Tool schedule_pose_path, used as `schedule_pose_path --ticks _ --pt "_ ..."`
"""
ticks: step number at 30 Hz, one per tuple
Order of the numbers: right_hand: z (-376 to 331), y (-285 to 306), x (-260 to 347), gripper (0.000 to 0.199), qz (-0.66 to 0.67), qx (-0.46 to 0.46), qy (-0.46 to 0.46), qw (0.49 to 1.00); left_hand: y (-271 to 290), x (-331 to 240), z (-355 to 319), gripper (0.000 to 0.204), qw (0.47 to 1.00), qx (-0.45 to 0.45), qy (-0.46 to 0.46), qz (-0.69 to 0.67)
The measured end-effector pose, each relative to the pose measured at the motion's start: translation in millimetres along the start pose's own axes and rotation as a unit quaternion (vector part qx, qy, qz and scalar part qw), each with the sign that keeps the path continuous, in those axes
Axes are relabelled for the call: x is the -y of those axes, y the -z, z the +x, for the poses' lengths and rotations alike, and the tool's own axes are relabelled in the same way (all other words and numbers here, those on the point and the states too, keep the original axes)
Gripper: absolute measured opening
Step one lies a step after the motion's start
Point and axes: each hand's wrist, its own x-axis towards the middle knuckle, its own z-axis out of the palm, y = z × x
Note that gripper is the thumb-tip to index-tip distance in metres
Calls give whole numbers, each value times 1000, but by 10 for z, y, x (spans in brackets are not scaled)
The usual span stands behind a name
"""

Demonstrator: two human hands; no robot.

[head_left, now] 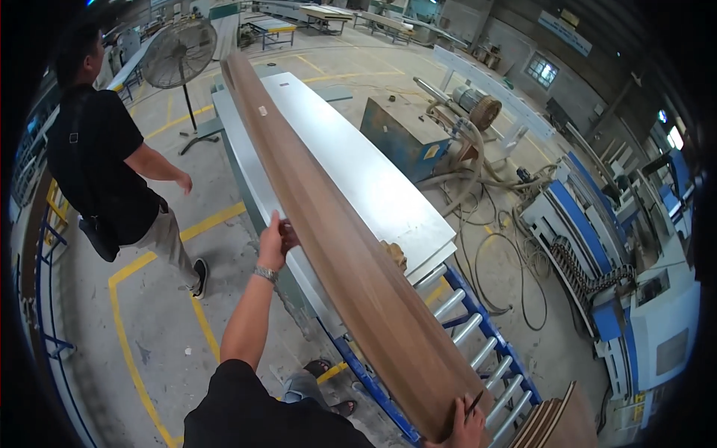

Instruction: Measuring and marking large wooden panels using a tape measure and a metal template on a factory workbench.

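A long brown wooden board (347, 257) slants across white panels (351, 168) and a blue-framed roller conveyor (478, 328). My left hand (275, 243) is closed on the board's left edge partway along, some of its fingers hidden by the wood. A metal-banded watch (266, 274) circles that wrist. At the near end, my right hand (464, 427) grips the board by its corner. A thin dark pen-like stick (473, 404) pokes out between its fingers. A small pale label (262, 111) sits toward the board's far end.
A person in black (97, 157) is at the left, near a standing fan (179, 56). Stacked brown boards (549, 422) lie beside my right hand. Right of the panels are a metal box (407, 134), a motor (474, 104), floor hoses (515, 276) and a blue-and-white machine (590, 239).
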Motion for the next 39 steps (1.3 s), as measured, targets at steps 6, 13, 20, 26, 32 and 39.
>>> schedule_pose_path --ticks 6,13,20,26,32,39 --pt "-404 -363 402 98 -11 22 1 1000 382 -784 562 65 996 53 -27 -69" --pt "-1155 -1073 -188 110 161 -90 -266 946 337 -192 576 48 993 57 -103 2" --pt "-2204 -1780 -1079 74 160 -245 -687 665 -588 747 236 60 966 206 109 116" --pt "-3031 -2037 -1129 55 120 -230 -728 635 -1756 1313 -687 58 932 315 132 119" --pt "-3618 -2069 -1513 48 117 -356 -752 543 -2227 749 -1667 56 928 348 35 125" --pt "-5803 -3651 -1606 51 174 -372 -783 468 -1650 525 -3563 54 945 308 -62 87"
